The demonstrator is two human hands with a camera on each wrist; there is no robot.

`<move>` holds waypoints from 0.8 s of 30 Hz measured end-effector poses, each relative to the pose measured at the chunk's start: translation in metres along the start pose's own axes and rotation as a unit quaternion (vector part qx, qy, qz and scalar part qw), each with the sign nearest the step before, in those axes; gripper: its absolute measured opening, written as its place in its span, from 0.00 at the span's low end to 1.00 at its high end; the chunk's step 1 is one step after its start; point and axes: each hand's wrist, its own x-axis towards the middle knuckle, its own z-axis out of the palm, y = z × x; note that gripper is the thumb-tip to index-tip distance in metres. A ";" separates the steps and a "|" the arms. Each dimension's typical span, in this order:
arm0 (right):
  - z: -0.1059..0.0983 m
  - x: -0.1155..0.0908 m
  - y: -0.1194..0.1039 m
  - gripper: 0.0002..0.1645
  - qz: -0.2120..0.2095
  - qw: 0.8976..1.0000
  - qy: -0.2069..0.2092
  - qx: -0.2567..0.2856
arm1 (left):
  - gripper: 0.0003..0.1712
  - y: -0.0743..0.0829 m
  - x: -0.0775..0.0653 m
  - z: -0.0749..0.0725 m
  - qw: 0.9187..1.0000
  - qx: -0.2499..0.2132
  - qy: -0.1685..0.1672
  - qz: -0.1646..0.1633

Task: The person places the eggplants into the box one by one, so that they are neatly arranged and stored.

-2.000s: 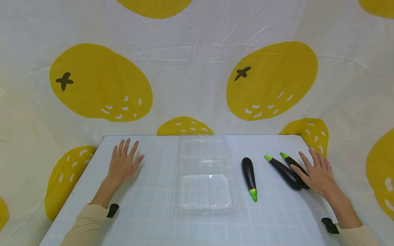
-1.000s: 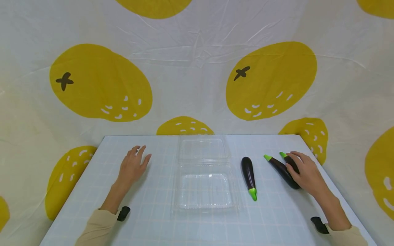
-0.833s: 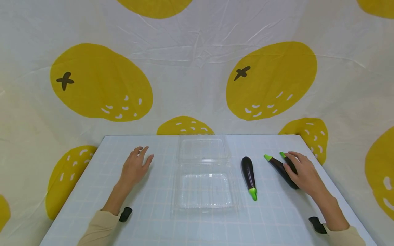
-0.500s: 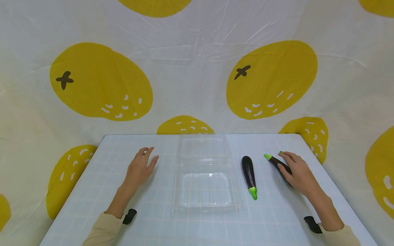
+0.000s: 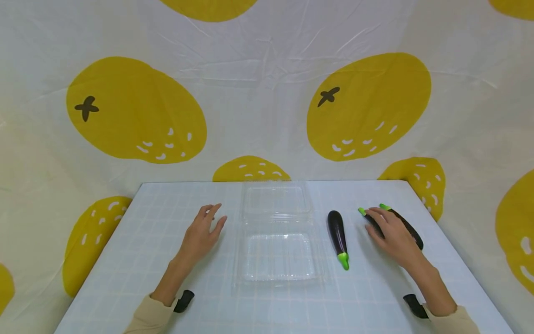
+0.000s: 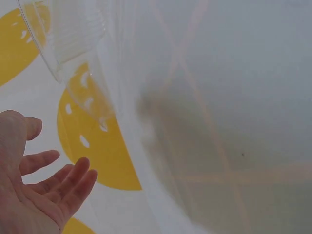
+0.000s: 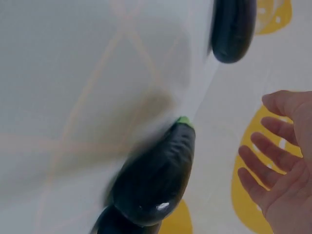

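Note:
My right hand (image 5: 394,239) hovers over a dark purple eggplant (image 5: 373,224) with a green stem, covering most of it. Its fingers are loosely bent; in the right wrist view they stand apart from the eggplant (image 7: 153,175). A second eggplant (image 5: 410,228) lies partly behind that hand, to the right. The third eggplant (image 5: 337,232) lies to the left, stem toward me. At the table's middle stands a clear plastic clamshell container (image 5: 278,260), its lid (image 5: 275,202) folded back. My left hand (image 5: 199,239), fingers relaxed and holding nothing, is in the air left of the container.
A white table (image 5: 125,260) with a faint grid pattern bears everything. Behind it hangs a pale cloth (image 5: 256,116) printed with big yellow fruit. Each wrist carries a black device (image 5: 183,301) below the sleeve.
My right hand has moved left from the rightmost eggplant to over the middle one, uncovering the rightmost. My left hand has shifted right toward the container. The eggplants have stayed in place.

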 end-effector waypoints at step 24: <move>0.024 0.005 -0.030 0.31 -0.056 0.996 -0.054 0.031 | 0.19 0.028 -0.017 0.009 0.970 -0.219 -0.076 -0.068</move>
